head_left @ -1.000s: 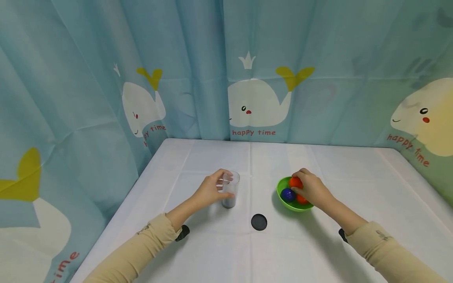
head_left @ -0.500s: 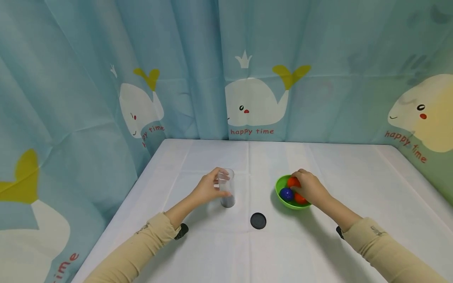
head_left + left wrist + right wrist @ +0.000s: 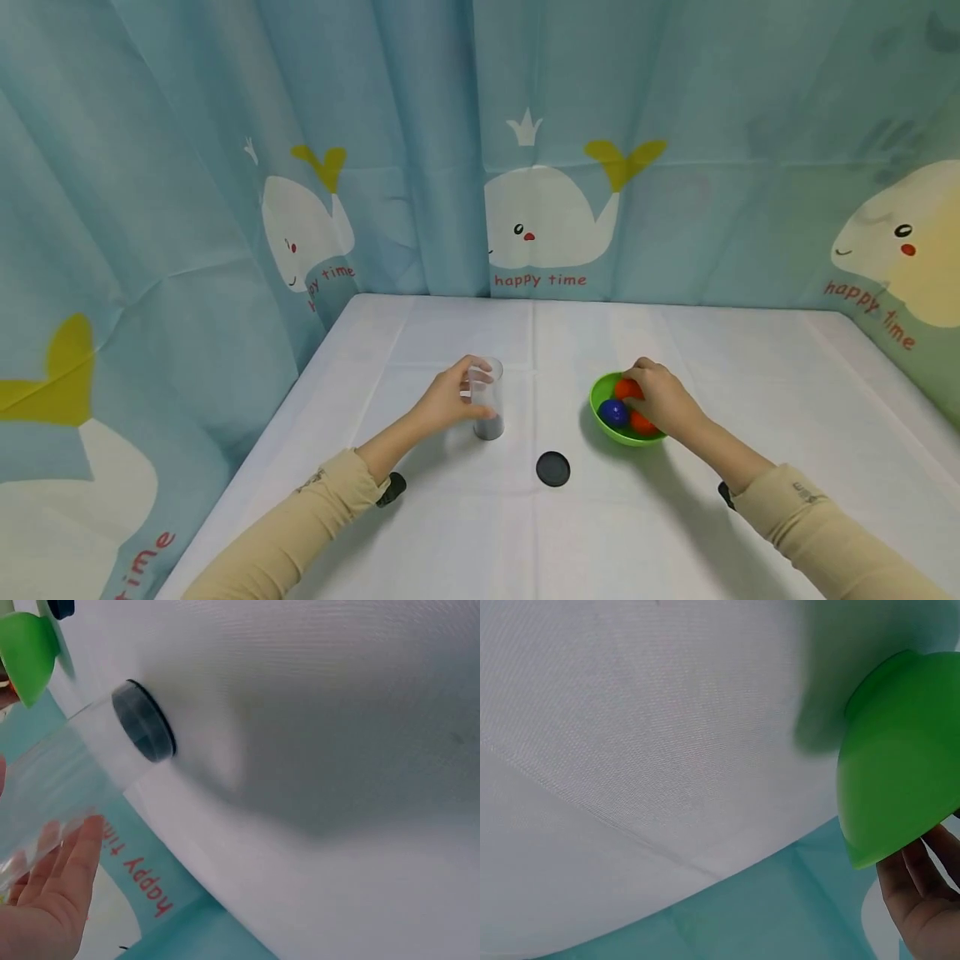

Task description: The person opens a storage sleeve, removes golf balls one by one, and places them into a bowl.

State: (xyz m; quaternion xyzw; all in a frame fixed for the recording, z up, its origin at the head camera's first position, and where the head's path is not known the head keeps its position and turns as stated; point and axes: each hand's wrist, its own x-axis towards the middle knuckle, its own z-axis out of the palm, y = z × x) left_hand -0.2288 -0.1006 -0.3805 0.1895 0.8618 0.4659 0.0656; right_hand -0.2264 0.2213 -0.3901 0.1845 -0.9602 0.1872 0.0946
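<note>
Head view: left hand (image 3: 446, 402) curled round a clear plastic tumbler (image 3: 487, 398), a straight-walled cylinder w/ dark round base, upright on the white cloth-covered table (image 3: 465, 533). Thumb on near side, fingers wrap the far side. Left wrist cam shows same tumbler (image 3: 82, 761) see-through, smooth, w/ dark disc base, fingertips (image 3: 79, 847) against its wall.

Right hand (image 3: 663, 400) reaches into a glossy green plastic bowl (image 3: 600, 392), round and shallow, sitting right of the tumbler, well apart from it. Fingers bent over an orange ball (image 3: 625, 388); looks like a grip, but contact is partly hidden so can't tell for sure. Blue ball (image 3: 612, 412), slightly bumpy surface, sits at bowl's near-left side; second orange ball (image 3: 641, 422) just under the hand. Right wrist cam shows the bowl's smooth outer wall (image 3: 900, 757) and fingertips (image 3: 919, 900) only.

Flat black round lid (image 3: 552, 468) lies on the cloth between tumbler & bowl, nearer the person. Cloth is fine-woven w/ fold creases. Thin teal curtain (image 3: 420, 150) w/ whale print behind.
</note>
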